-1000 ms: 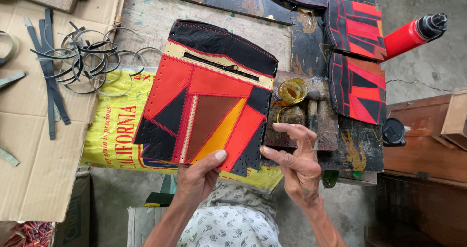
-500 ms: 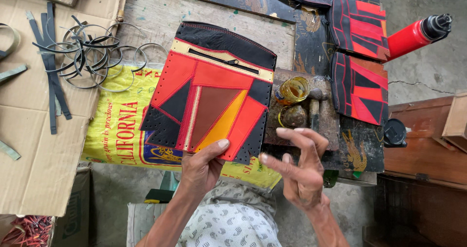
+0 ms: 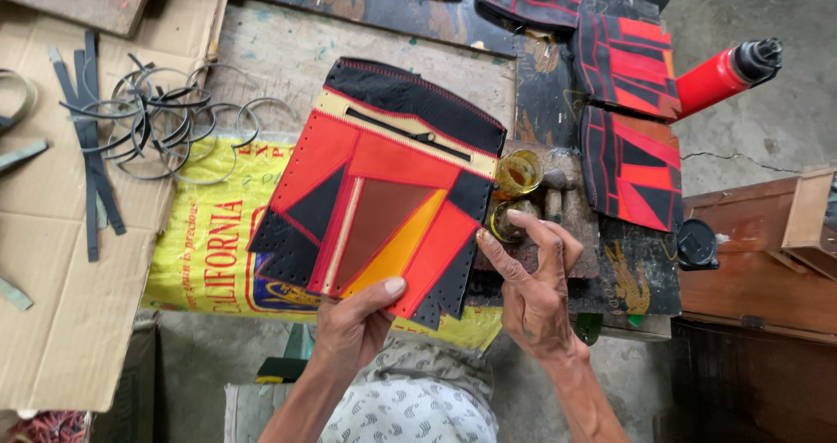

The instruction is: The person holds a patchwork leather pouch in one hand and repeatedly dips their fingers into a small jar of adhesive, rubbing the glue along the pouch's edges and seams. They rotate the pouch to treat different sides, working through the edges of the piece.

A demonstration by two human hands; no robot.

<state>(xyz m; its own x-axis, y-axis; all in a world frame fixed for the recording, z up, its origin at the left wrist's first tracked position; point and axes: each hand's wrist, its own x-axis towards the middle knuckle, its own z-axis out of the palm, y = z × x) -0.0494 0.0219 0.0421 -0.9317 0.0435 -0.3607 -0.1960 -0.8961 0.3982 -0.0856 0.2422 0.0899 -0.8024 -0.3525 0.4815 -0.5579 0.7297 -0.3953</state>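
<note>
Both forearms are bare, with no sleeves, watch or bands at the wrists. The left hand (image 3: 353, 325) and right hand (image 3: 532, 290) wear no gloves or rings, and the nails are short. Just below the hands, the lap is covered in pale cloth (image 3: 410, 412) printed with small grey curved marks.

Patchwork panel (image 3: 384, 190) by your left hand (image 3: 353, 325): red, black, orange and brown wedges, cream band with a black zip, black top edged in red stitching. Sack (image 3: 214, 242) under it: yellow, red lettering, blue patch. Two panels (image 3: 629, 112) farther right: black with red and orange shards. Bottle (image 3: 719, 75): red, black cap. Rings (image 3: 166, 125): grey. Cardboard (image 3: 61, 321): tan.
</note>
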